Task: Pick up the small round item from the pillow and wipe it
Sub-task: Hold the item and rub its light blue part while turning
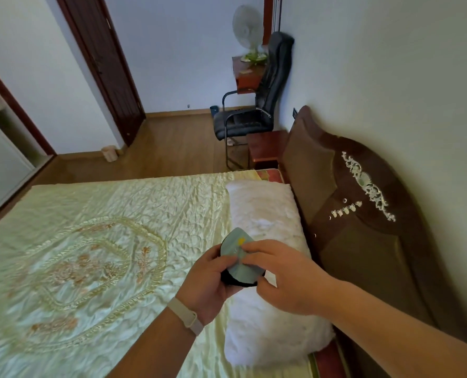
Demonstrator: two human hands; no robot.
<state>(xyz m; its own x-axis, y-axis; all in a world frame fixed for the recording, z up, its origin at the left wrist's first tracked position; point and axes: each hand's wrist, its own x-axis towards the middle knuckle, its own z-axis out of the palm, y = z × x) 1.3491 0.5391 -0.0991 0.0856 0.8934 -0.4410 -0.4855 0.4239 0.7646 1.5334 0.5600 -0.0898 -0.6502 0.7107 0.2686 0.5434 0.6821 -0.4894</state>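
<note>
A small round item with a pale blue-green face, a yellow mark and a black rim is held above the white fluffy pillow. My left hand, with a beige band on the wrist, grips it from below and the left. My right hand rests over its right side, fingertips pressed on the face. The hands hide the item's lower right part. No cloth shows between the fingers and the item.
The pillow lies along the dark brown headboard on a bed with a pale yellow embroidered cover. Beyond the bed are a wooden floor, a nightstand, a black chair, a desk with a fan and a dark door.
</note>
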